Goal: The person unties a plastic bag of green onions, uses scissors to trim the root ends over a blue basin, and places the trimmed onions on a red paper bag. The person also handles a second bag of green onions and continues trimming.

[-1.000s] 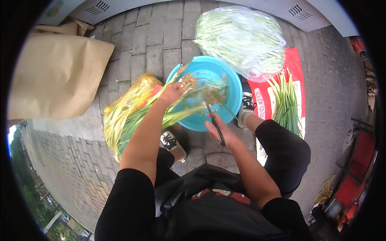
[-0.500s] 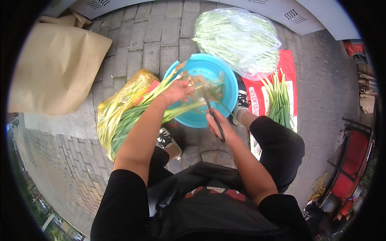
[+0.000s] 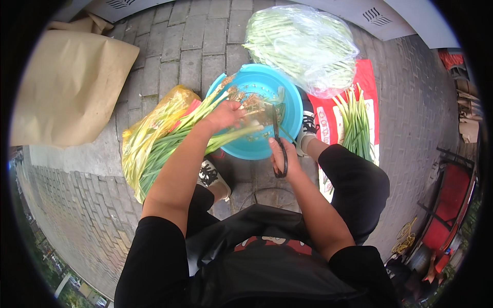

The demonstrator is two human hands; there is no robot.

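My left hand (image 3: 226,116), fingers closed and partly blurred, reaches over the blue basin (image 3: 296,110) and grips a green onion (image 3: 232,137) whose pale end points right. In my right hand (image 3: 286,160) I hold dark-handled scissors (image 3: 276,120); their blades point away from me over the basin, just right of that end. Brown root trimmings (image 3: 251,101) lie in the basin. Under my left forearm rests a heap of untrimmed green onions (image 3: 160,160), with yellowed leaves, on a yellow plastic bag (image 3: 179,97). Some of their rooted ends reach the basin's left rim.
Cleaner green onions (image 3: 356,126) lie on a red and white sack (image 3: 367,77) to the right. Beyond the basin sits a clear bag of long green vegetables (image 3: 303,46). Brown paper (image 3: 77,87) is at far left, a red cart (image 3: 447,205) at far right. My shoes (image 3: 210,174) flank the basin.
The scissors have swung more upright and shifted slightly right, with my right hand. My left hand stays nearly in place over the basin, still holding the green onion.
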